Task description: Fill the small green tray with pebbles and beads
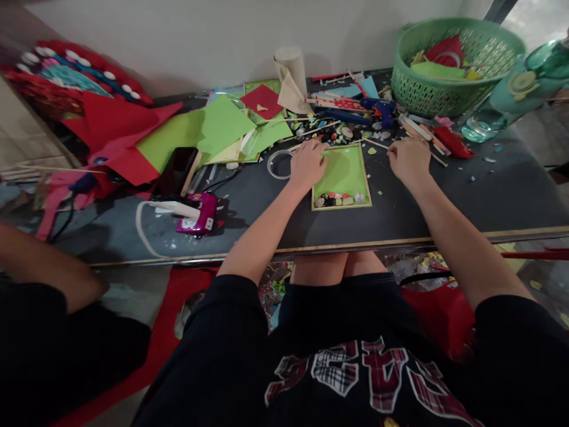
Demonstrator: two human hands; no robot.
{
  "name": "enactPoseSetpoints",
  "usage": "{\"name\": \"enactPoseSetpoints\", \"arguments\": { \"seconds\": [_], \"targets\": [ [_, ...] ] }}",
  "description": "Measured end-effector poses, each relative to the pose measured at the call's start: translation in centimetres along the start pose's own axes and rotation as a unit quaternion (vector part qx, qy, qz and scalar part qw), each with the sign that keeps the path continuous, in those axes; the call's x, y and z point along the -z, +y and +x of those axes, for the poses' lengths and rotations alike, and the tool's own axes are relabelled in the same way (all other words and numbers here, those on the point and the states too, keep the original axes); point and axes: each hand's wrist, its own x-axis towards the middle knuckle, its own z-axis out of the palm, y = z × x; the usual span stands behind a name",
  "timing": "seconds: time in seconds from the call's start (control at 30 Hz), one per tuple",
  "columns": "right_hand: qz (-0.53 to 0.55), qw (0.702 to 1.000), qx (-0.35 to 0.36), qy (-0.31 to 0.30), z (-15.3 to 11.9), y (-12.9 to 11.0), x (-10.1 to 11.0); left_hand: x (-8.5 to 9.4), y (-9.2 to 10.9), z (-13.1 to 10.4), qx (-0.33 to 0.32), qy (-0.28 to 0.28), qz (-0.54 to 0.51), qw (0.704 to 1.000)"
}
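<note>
A green panel (341, 172) with thin wooden edging lies on the dark table, a row of small painted stones (340, 200) along its near edge. My left hand (309, 163) rests at the panel's upper left corner, its fingers bent over the edging; whether they grip anything is hidden. To the right of the panel, my right hand (409, 159) is closed, its fingertips by the end of a thin wooden stick (376, 143). Whether the stick is in its grasp is too small to tell. A roll of tape (280, 164) lies beside my left hand.
Green paper (226, 126), red felt (111, 127), a phone (178, 166) and a purple power adapter (205, 213) are at left. Loose stones, sticks and a blue glue gun (383, 111) lie behind the panel. A green basket (444, 89) and a bottle (511, 95) stand at right. Another person's arm (48, 267) is at far left.
</note>
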Motion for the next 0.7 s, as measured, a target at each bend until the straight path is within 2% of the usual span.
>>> {"name": "enactPoseSetpoints", "arguments": {
  "seconds": [0.2,0.37,0.57,0.7],
  "targets": [
    [0.048,0.997,0.036,0.050,-0.2,0.5,-1.1,-1.0,0.0,-0.3,0.009,-0.054,0.006,0.998],
    [0.076,0.992,0.081,0.054,-0.4,-0.3,-1.6,-0.9,0.5,-0.7,-0.004,-0.089,0.038,0.995],
    [0.078,0.992,0.086,0.052,-0.3,-0.6,-2.4,0.4,1.8,-0.9,-0.003,-0.071,0.079,0.994],
    [0.074,0.992,0.087,0.057,-0.4,-0.6,-2.5,-0.1,1.6,-0.4,0.012,-0.039,0.089,0.995]
  ]
}}
